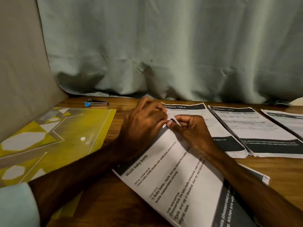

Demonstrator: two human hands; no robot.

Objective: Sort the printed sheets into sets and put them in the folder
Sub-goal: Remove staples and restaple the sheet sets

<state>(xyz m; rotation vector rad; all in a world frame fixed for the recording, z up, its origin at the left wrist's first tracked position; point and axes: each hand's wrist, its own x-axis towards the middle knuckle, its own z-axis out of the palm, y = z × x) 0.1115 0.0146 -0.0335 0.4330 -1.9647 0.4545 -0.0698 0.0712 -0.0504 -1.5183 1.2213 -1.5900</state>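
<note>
Glossy plastic folder (54, 138), matt paper sheets (177, 177), grained wooden table (101, 202)

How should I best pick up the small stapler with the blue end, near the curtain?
Pinch the stapler across its silver middle, coming from above. It lies flat on the table, long sides toward and away from you; the curtain hangs close behind it, so above seems freest.

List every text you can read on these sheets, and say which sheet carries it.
"Wash baby bottle": heading of the near sheet.
"Used baby bottle beside sink": same sheet.
"RESSING TABLE", start hidden: header of the middle sheet.
The next stack and far right sheet: too blurred to read.
</note>
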